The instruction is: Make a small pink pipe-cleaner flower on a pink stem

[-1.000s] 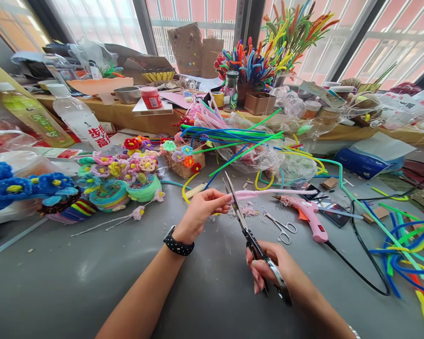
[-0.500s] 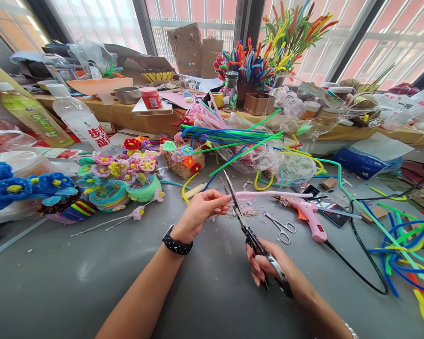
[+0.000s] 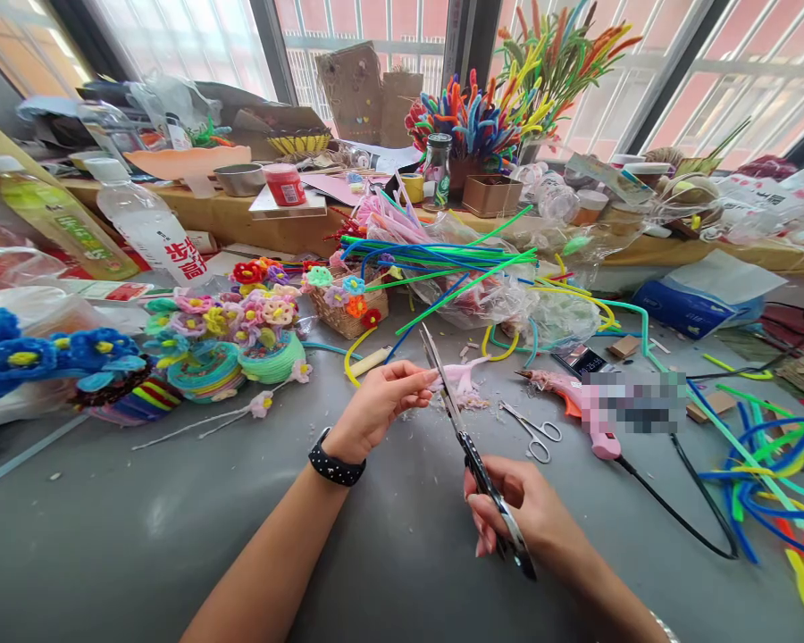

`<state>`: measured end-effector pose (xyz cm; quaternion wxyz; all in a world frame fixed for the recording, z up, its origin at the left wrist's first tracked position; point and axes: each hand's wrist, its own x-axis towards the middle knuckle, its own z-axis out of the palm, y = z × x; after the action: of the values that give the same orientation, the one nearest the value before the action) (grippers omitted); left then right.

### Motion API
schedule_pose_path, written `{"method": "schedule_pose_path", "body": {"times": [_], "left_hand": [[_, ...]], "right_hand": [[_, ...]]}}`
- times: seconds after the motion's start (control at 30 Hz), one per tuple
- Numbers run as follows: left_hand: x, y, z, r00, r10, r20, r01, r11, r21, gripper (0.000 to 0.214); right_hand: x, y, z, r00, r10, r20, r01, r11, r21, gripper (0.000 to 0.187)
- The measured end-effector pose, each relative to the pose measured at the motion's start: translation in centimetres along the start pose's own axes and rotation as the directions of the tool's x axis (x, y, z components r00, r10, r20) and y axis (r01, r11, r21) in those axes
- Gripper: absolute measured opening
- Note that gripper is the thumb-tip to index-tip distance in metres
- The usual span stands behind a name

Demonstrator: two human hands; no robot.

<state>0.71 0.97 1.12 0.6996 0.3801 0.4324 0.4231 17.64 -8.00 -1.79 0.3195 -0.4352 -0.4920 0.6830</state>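
My left hand, wearing a black dotted watch band, is pinched shut on a short pink pipe cleaner, mostly hidden by the fingertips. My right hand grips a large pair of scissors by the handles. Their blades look nearly closed and point up and away, right beside my left fingertips. Behind the blades lies a pink fuzzy heap with clippings around it. Small silver scissors and a pink glue gun rest on the table to the right.
Left stand pipe-cleaner flower pots and a blue flower bunch. Green and blue pipe cleaners lie on plastic bags ahead. Loose coloured stems and the glue gun's black cord spread at right. Bottles stand at back left.
The scissor blades have closed together, and my right hand has shifted slightly. The long pink pipe cleaner that stretched rightward from my left fingers no longer shows there. My left hand stays put.
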Motion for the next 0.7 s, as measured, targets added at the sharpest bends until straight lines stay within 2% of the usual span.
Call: {"method": "schedule_pose_path", "body": {"times": [0.17,0.33,0.47,0.7], "left_hand": [[-0.09,0.22,-0.09,0.999,-0.026,0.029,0.026,0.999,-0.026,0.023],[-0.38,0.43,0.03,0.987,-0.091,0.132,0.099,0.994,-0.050,0.021],[-0.16,0.27,-0.05,0.981,-0.106,0.161,0.122,0.988,-0.093,0.018],[0.37,-0.14,-0.28,0.980,-0.106,0.171,0.130,0.983,-0.131,0.015]], "right_hand": [[0.01,-0.11,-0.34,0.999,-0.034,0.001,0.034,0.999,-0.031,0.036],[-0.08,-0.30,-0.84,0.996,-0.067,0.065,0.070,0.996,-0.046,0.044],[-0.17,-0.75,-0.65,0.998,-0.033,0.058,0.038,0.996,-0.086,0.038],[0.12,-0.28,-0.52,0.999,-0.032,0.026,0.033,0.998,-0.058,0.030]]}}
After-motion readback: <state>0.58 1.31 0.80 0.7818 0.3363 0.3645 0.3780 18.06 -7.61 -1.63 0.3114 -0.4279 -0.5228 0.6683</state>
